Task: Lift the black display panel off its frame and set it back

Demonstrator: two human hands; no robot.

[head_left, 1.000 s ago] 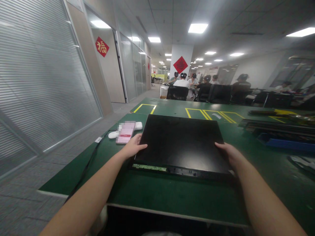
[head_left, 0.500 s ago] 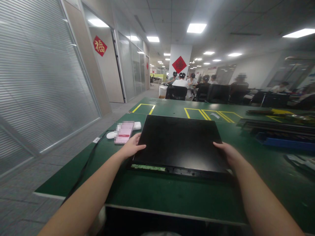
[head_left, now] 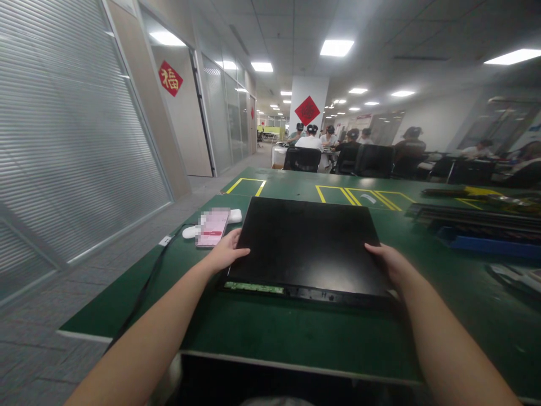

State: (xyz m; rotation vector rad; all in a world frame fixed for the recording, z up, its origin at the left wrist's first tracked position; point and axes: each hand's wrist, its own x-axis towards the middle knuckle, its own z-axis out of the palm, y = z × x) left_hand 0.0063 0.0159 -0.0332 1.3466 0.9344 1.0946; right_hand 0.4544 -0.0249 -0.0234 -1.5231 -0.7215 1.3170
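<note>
A black flat display panel [head_left: 310, 242] lies in front of me, a little above or on the green table [head_left: 296, 332]; which of these I cannot tell. Along its near edge runs a dark strip with a green circuit board [head_left: 253, 288] at the left. My left hand [head_left: 228, 248] grips the left side, thumb on the front face and fingers at the edge. On the opposite side my right hand [head_left: 389, 260] holds the panel, thumb on top, its other fingers hidden beneath or behind the edge.
Left of the panel lie a pink-screened phone [head_left: 211, 228] and a white object [head_left: 234, 215]. A black cable [head_left: 147, 282] crosses the table's left side. At right are dark long strips [head_left: 473, 217] and a blue tray [head_left: 494, 242]. Several people sit beyond the table.
</note>
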